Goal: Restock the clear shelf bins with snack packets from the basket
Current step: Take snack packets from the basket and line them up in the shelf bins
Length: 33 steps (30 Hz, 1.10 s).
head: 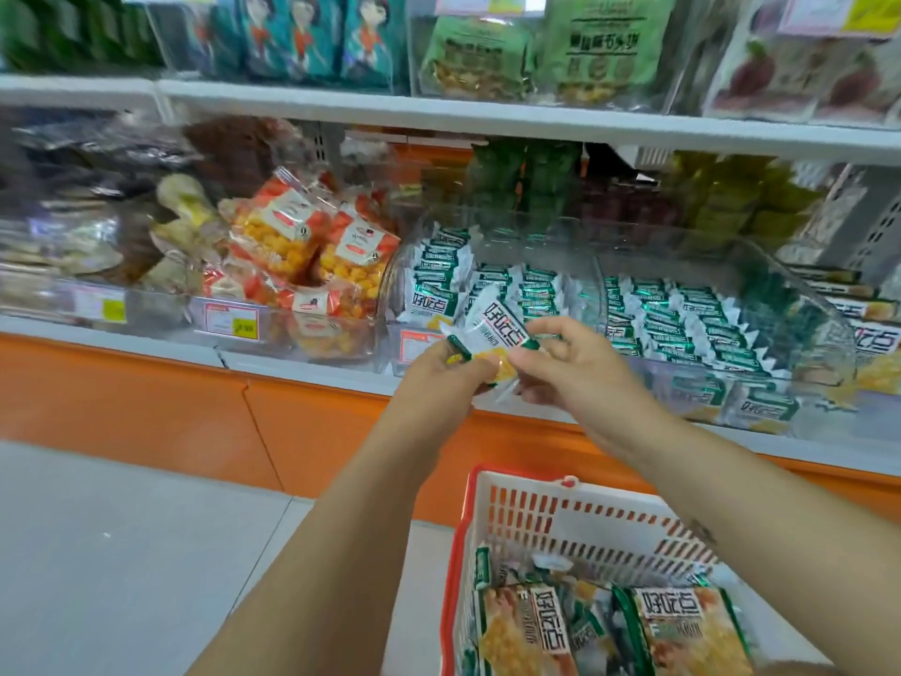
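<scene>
We hold one small white-and-green snack packet (492,329) between both hands, raised in front of the clear shelf bins at shelf height. Our left hand (451,370) pinches the packet's lower left end between thumb and fingers, and our right hand (565,363) grips its lower right end, so both hands are closed on the same packet. The packet is tilted, with its printed face turned toward us and its top edge pointing at the left clear bin (404,285). That bin already contains upright rows of matching green-and-white packets (536,290), and the adjoining clear bin (804,304) to its right holds further rows of the same packets lying in neat stacks. To the left of these bins we see bags of orange-and-yellow puffed snacks (312,246) heaped in another clear container, with price labels (231,324) fixed to its front. The bins rest on a white shelf (292,351) with an orange panel (146,397) below it. A second white shelf (487,119) above carries green and teal bags. Below our forearms stands the red-and-white basket (560,519), well apart from the held packet; larger green-edged snack bags (682,631) lie inside it. The floor (122,553) to the left of the basket is grey
</scene>
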Tool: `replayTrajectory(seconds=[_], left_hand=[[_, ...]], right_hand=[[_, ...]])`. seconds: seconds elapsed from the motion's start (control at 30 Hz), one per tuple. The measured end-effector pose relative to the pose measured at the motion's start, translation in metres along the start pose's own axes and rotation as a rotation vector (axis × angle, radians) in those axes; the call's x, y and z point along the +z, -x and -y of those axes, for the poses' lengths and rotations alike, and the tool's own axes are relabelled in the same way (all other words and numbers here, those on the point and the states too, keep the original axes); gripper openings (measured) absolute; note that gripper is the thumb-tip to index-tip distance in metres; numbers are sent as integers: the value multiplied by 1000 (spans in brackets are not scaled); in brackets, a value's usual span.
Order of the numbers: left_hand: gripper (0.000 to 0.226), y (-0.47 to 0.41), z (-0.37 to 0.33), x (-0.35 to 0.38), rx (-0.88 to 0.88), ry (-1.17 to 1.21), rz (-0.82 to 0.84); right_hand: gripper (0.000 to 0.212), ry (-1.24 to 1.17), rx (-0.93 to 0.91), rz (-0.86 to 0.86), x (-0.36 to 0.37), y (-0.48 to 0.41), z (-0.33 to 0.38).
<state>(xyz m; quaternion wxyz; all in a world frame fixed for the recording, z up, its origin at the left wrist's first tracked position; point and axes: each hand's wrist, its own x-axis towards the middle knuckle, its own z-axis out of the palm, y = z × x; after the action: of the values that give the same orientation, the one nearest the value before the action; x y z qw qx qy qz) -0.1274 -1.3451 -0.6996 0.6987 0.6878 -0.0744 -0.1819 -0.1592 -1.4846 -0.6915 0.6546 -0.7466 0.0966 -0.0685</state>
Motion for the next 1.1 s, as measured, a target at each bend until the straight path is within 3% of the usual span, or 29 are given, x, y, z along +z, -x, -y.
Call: replayTrajectory(seconds=[0.1,0.2,0.33,0.43,0.6,0.77,0.93,1.0,1.1], left_hand=[[39,-15,5,-8,33,-120,-98],[54,-27,14,-17,54,-202,-179],[56,-35,19,-20,15,-227,-172],[51,-40,24,-22,6,-265,-190],[42,-41,27,-29,-11,-271,-254],[51,-37,25,-28,-29,-287,-283],[49,-33,29,-22,24,-401,-290],[41,-30,36,-17,63,-448,-310],[31,-26,52,2,116,-520,-324]], right_hand=[[20,228,-213,-132,5,-32,11],[22,463,-342,-148,16,-76,16],[25,706,-344,5,40,-120,-2],[29,856,-377,1,56,-131,-14],[28,895,-382,-26,59,-137,-20],[31,937,-329,36,58,-140,-11],[52,924,-304,158,33,-121,-9],[48,925,-381,116,17,-103,-15],[23,860,-561,39,-9,-66,-29]])
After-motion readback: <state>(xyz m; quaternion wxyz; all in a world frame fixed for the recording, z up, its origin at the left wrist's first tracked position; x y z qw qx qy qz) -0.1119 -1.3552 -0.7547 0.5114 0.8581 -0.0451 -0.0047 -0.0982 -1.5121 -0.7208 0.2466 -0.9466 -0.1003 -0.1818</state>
